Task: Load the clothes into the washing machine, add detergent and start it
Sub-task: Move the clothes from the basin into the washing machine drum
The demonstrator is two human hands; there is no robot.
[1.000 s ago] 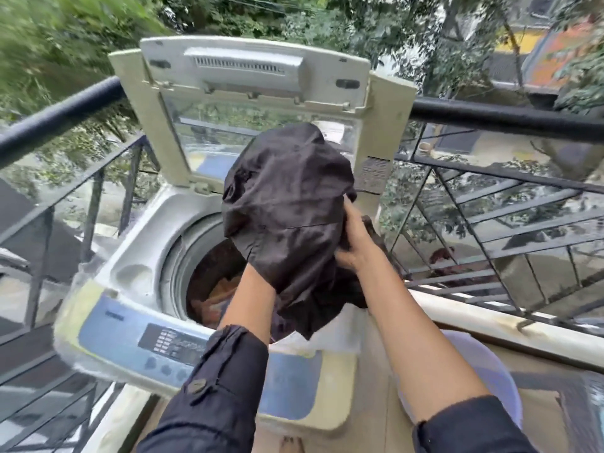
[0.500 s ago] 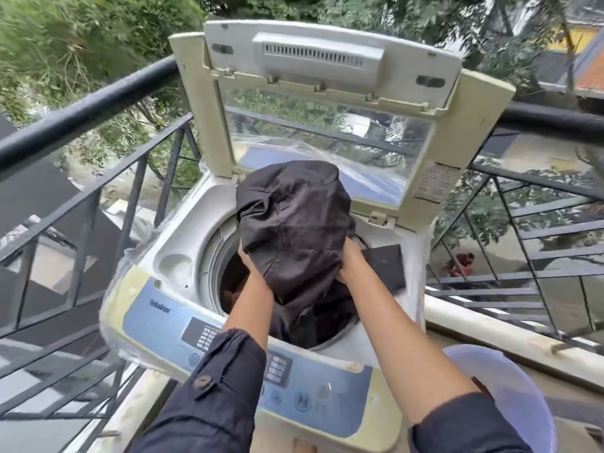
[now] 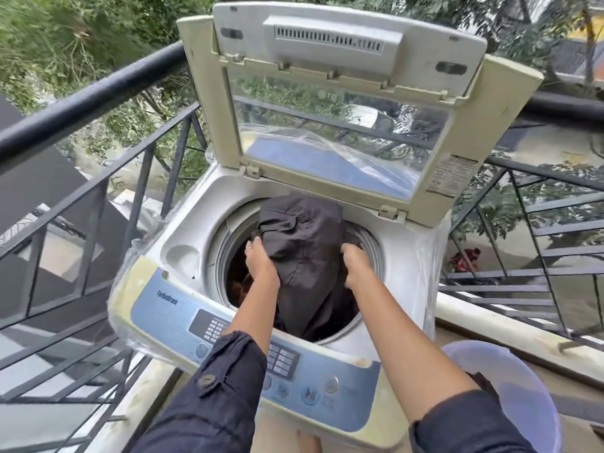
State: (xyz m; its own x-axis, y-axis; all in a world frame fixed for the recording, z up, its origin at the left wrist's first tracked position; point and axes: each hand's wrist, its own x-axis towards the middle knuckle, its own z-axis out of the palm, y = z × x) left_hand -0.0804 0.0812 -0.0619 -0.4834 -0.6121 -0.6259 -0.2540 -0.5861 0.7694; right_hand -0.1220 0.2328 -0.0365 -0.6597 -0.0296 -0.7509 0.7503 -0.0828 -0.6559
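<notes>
A top-loading washing machine [image 3: 183,243] stands in front of me with its lid [image 3: 340,103] raised. A bundled black garment [image 3: 304,253] sits in the mouth of the drum, its lower part hanging inside. My left hand [image 3: 260,261] grips the garment's left side and my right hand [image 3: 354,261] grips its right side. Orange-brown clothes [image 3: 240,289] show deep in the drum on the left. The blue control panel [image 3: 170,308] with its buttons runs along the machine's front edge under my forearms.
A black metal balcony railing [image 3: 98,99] wraps around behind and to the left of the machine. A pale lilac plastic tub [image 3: 519,387] sits at the lower right by my right elbow. Clear plastic wrap [image 3: 438,256] covers the machine's sides.
Both hands have lowered the black garment from above the machine down into the drum opening. The view has moved closer and to the left over the machine.
</notes>
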